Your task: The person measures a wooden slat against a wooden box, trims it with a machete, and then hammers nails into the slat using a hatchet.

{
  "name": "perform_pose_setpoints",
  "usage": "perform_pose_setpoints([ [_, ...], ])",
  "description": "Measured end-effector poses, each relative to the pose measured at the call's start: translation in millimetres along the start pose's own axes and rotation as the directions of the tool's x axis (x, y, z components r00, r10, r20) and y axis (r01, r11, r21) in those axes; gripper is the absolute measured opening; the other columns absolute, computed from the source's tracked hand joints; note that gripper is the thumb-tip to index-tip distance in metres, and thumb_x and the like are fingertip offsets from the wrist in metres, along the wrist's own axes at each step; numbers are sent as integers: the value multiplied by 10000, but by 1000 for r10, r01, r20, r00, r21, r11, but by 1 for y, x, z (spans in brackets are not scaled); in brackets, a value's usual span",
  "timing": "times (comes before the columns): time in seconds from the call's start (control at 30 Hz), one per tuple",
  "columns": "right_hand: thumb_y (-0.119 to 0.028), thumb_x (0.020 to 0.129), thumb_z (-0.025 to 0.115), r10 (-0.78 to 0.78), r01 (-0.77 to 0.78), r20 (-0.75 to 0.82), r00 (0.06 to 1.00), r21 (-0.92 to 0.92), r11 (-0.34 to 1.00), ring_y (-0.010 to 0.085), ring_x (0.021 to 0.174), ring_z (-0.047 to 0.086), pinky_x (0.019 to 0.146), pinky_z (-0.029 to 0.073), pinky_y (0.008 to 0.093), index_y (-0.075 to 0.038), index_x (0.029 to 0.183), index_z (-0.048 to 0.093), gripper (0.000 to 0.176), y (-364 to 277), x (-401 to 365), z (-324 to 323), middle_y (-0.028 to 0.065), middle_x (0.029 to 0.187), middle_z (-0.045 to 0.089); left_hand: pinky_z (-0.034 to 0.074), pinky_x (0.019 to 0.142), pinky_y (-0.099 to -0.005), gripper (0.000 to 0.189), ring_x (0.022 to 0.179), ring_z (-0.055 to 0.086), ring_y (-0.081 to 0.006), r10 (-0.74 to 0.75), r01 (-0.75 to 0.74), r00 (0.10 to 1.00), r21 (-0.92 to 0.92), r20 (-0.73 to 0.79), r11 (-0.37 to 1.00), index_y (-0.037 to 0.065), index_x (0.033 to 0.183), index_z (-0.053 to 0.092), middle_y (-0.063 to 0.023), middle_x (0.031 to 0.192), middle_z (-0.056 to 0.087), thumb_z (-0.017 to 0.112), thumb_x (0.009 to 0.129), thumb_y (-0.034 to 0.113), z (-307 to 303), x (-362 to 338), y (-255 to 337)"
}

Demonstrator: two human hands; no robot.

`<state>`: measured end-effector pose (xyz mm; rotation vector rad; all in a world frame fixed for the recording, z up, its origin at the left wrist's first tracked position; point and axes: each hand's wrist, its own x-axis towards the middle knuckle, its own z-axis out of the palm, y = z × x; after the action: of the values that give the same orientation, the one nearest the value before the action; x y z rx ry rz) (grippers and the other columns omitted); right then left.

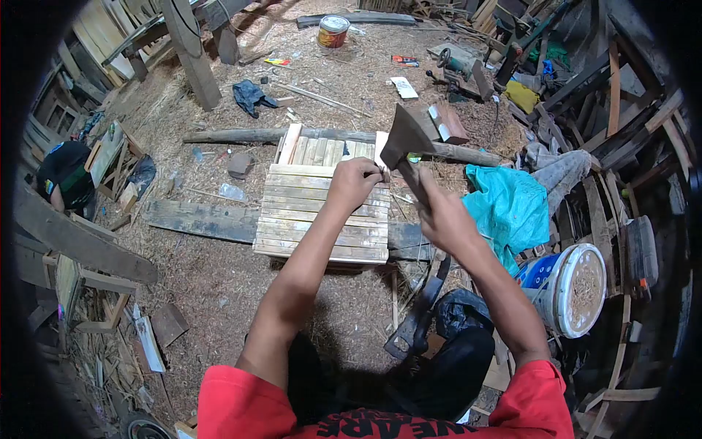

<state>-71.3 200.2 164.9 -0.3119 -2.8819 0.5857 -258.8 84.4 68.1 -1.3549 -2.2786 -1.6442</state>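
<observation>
A slatted wooden panel (322, 212) of light strips lies before me, across dark boards on the ground. My left hand (355, 183) rests at its upper right corner, fingers pinched together; what they hold, if anything, is too small to make out. My right hand (442, 219) is wrapped round the handle of a hatchet-like tool (406, 139), raised just right of my left hand, its wide metal head up. Two short light uprights stick out past the panel's far edge.
A teal plastic sheet (512, 208) and a white bucket (581, 293) are at the right. Another metal tool (413, 322) lies near my legs. A person in dark clothes (66, 175) is at the far left. A paint can (333, 32) stands at the back. Wood shavings cover the ground.
</observation>
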Motion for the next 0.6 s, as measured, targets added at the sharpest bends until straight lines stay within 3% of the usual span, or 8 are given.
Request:
perform_pose_setpoints([
  [0.17, -26, 821, 623, -82, 107, -290, 954, 74, 991, 492, 872, 618, 774, 477, 533, 25, 1406, 382, 634, -11, 11, -33, 327, 924, 631, 535, 770, -323, 103, 816, 698, -258, -41, 41, 998, -3, 39, 999, 2, 836, 736, -122, 879, 720, 750, 775, 84, 1, 1, 0],
  [0.3, -26, 828, 614, -35, 67, -296, 954, 99, 993, 502, 887, 613, 787, 479, 541, 17, 1404, 386, 621, -9, 7, -21, 335, 958, 628, 522, 807, -343, 157, 894, 686, -285, -66, 68, 997, -50, 36, 996, -6, 973, 703, -180, 971, 704, 673, 836, 65, -7, 3, 4],
  [0.33, -26, 829, 614, -23, 54, -292, 956, 99, 994, 504, 890, 611, 790, 479, 544, 16, 1403, 385, 620, -6, 3, -13, 337, 964, 627, 506, 862, -373, 192, 960, 658, -330, -42, 39, 998, -51, -43, 998, -13, 1033, 668, -194, 1002, 683, 611, 860, 49, -7, 4, -3],
  [0.43, -31, 829, 618, -12, 51, -230, 973, 163, 985, 514, 890, 611, 808, 482, 547, 12, 1398, 383, 618, -3, -12, 5, 345, 997, 621, 504, 901, -389, 194, 1064, 621, -363, -3, -18, 995, 203, 100, 979, -28, 1003, 671, -226, 1105, 653, 542, 867, 24, -10, 8, -10],
  [0.47, -20, 822, 619, 66, -47, -151, 986, 127, 991, 513, 904, 611, 818, 485, 547, 16, 1399, 370, 629, 7, -15, 16, 352, 1035, 614, 430, 1023, -424, 246, 1179, 562, -364, -63, -1, 977, 293, 206, 956, -18, 1066, 663, -222, 1198, 622, 513, 908, 95, -9, 6, -8],
  [0.57, -14, 817, 616, 7, 25, -214, 977, 146, 989, 507, 927, 611, 821, 491, 542, 21, 1395, 370, 629, 10, -18, 27, 350, 1058, 612, 316, 1120, -483, 345, 1263, 505, -357, -19, 10, 1000, 590, 9, 807, -14, 1182, 620, -207, 1305, 574, 485, 939, 191, -2, -18, 10],
  [0.6, -19, 815, 617, 35, -5, -199, 979, 150, 989, 504, 944, 609, 823, 493, 542, 28, 1381, 379, 616, 3, -17, 22, 342, 1064, 614, 260, 1142, -540, 424, 1290, 480, -338, -28, 58, 998, 677, -55, 733, -30, 1283, 548, -209, 1344, 546, 459, 950, 218, 2, -20, 11],
])
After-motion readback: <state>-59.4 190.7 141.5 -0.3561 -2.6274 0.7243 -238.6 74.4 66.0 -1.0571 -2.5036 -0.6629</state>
